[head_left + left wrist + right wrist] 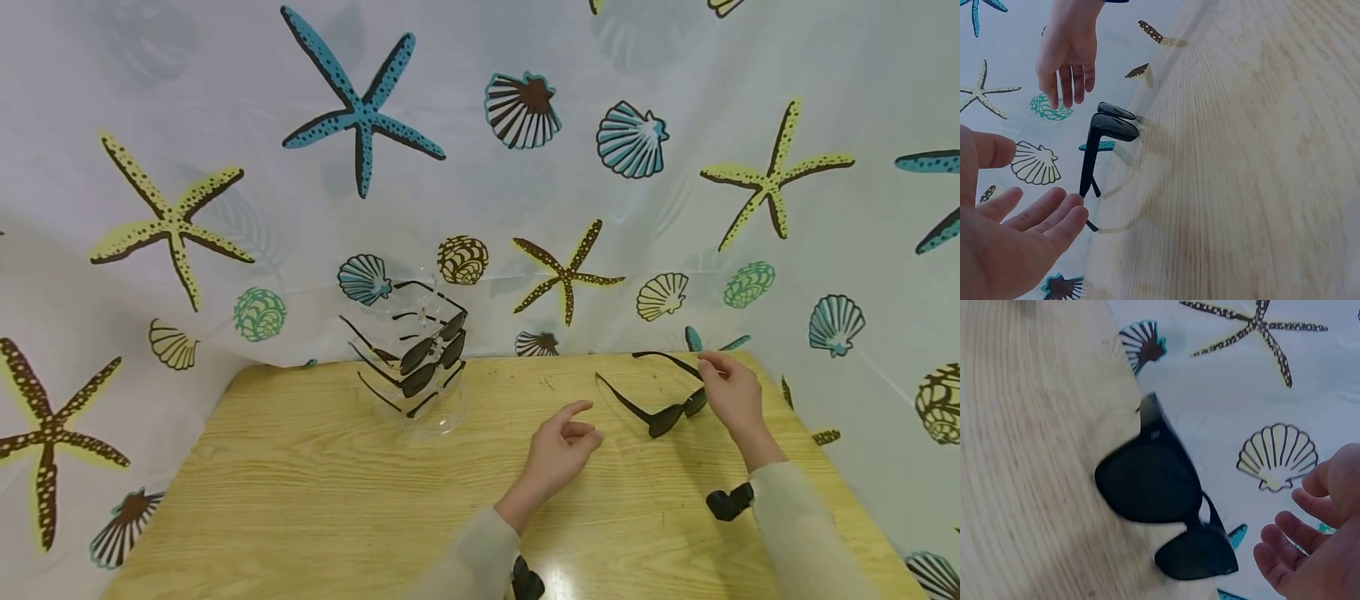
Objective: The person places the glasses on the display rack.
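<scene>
A pair of black sunglasses (665, 421) rests on the wooden table toward the back right, lenses facing the near side and temples unfolded toward the curtain. To its left hovers my left hand (558, 450), fingers loosely bent and nothing held. My right hand (733, 396) is just right of the sunglasses, by the right lens and temple. The left wrist view shows the right hand (1072, 50) above the sunglasses (1116, 128) with fingers hanging loose. In the right wrist view a gap separates the right hand (1322, 531) from the dark lenses (1147, 478).
A clear stand (442, 417) at the back left bears several pairs of dark sunglasses (418, 381), stacked one above another. A white curtain (465, 192) printed with starfish and shells hangs behind and beside the wooden table (322, 500).
</scene>
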